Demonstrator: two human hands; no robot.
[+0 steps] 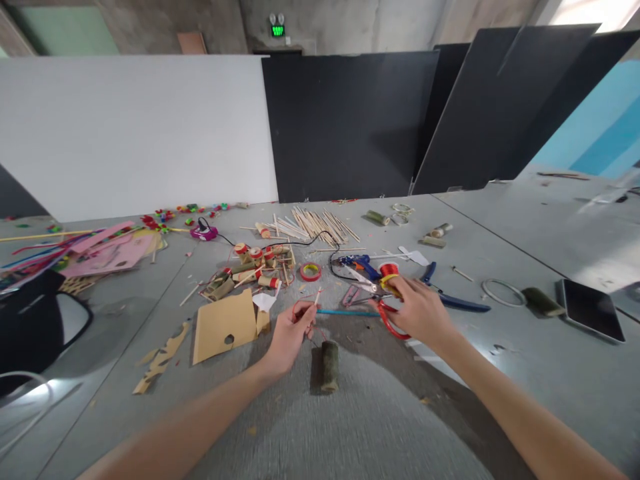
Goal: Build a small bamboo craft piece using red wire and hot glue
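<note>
My left hand (293,333) is pinched shut on a thin red string (300,305) and a small stick, just above a short green bamboo tube (329,365) that lies on the grey table (380,420). My right hand (420,310) is closed around red-handled scissors (389,319), whose blades point left toward a red thread spool (389,271). A thin blue stick (345,312) lies between the two hands.
A brown cardboard piece (223,325) lies left of my left hand. Behind are bamboo pieces wound with red (257,263), a tape roll (311,271), a blue glue gun (361,263), blue pliers (453,297), a pile of sticks (313,225), a tablet (590,308) and pink paper (107,250).
</note>
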